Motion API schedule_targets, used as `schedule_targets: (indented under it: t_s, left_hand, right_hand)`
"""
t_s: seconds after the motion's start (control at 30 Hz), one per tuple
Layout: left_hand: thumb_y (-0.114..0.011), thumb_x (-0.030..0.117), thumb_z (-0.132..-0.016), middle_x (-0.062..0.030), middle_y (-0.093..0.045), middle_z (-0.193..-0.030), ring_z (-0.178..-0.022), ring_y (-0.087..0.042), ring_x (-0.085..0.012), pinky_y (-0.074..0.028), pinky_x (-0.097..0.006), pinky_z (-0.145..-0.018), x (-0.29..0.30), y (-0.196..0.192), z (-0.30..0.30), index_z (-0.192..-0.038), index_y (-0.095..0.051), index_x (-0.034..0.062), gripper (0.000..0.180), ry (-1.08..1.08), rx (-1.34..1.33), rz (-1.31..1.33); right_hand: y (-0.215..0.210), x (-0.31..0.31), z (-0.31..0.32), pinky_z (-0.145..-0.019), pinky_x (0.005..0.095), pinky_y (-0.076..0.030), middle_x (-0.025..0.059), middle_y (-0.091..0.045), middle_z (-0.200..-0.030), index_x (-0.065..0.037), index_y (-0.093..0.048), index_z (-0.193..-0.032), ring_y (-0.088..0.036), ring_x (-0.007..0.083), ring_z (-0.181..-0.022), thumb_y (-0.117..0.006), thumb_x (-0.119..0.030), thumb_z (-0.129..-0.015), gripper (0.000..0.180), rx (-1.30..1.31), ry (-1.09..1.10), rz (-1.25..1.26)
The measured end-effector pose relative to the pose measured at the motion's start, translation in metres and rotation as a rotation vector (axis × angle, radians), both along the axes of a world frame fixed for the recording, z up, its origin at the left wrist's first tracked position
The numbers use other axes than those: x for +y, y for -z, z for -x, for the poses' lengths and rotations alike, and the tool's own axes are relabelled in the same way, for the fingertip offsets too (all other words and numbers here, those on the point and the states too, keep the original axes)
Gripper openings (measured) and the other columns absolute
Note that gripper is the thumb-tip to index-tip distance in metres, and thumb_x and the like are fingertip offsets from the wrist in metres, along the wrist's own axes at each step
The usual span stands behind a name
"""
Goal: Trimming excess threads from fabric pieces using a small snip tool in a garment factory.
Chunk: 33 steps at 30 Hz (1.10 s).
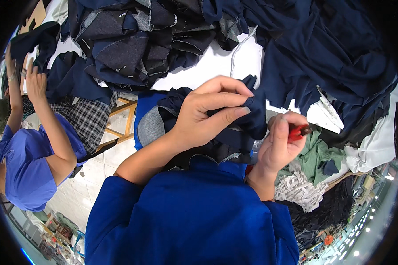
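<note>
My left hand (208, 112) pinches the edge of a navy cloth piece (257, 119) between thumb and forefinger, in front of my chest. The rest of that cloth hangs down behind the hand toward my lap. To its right, my right hand (276, 145) is closed around a small red-handled tool (297, 132) with a dark end; its exact kind is hard to make out. The two hands are a little apart. Under my left wrist lies more dark fabric with a grey inner side (151, 127) and frayed edges, partly hidden by my forearm.
A heap of dark denim pieces (124, 57) covers the far left of the white table (190, 73); navy cloth (314, 48) is piled at far right. Green cloth (320, 152) and white scraps (298, 192) lie right. A co-worker (31, 154) handles dark cloth at left, near a wooden stool (127, 115).
</note>
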<state>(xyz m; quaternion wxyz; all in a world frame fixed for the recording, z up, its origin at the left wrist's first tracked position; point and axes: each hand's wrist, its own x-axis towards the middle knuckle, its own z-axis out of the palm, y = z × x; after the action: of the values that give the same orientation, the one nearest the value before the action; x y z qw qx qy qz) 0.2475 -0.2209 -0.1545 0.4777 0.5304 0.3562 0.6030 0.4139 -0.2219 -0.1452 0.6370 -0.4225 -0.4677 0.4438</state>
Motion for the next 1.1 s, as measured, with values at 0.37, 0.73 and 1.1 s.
schedule_targets:
  t_s: [0.37,0.73,1.1]
  left_hand:
    - [-0.064,-0.005,-0.077,-0.0062,-0.062,-0.083,-0.073,-0.056,-0.0106,-0.042,-0.02,-0.067,-0.004,-0.005,0.004,-0.095,-0.065,-0.0015,0.018,0.01,0.076,0.151]
    - [-0.062,-0.004,-0.079,-0.0177,-0.062,-0.1,-0.087,-0.06,-0.0204,-0.047,-0.026,-0.077,-0.001,0.003,0.002,-0.098,-0.064,-0.0004,0.019,0.099,-0.296,0.091]
    - [-0.064,-0.003,-0.078,-0.0076,-0.063,-0.091,-0.077,-0.058,-0.0098,-0.045,-0.019,-0.064,-0.003,0.003,0.001,-0.098,-0.067,0.0006,0.02,-0.043,-0.095,0.115]
  right_hand:
    - [-0.014,0.01,0.011,-0.058,0.0182,-0.033,0.0023,-0.049,-0.073,0.006,-0.057,-0.111,-0.043,0.0075,-0.064,-0.061,-0.013,-0.084,0.034,-0.311,-0.252,-0.007]
    - [-0.013,0.006,0.016,-0.055,0.0166,-0.034,-0.0001,-0.054,-0.072,0.003,-0.06,-0.087,-0.044,0.0043,-0.061,-0.061,-0.002,-0.082,0.007,-0.326,-0.294,0.159]
    - [-0.011,-0.003,0.024,-0.05,0.0159,-0.025,0.0016,-0.043,-0.077,0.004,-0.03,-0.13,-0.035,0.0047,-0.062,-0.053,-0.03,-0.089,0.058,-0.224,-0.112,0.029]
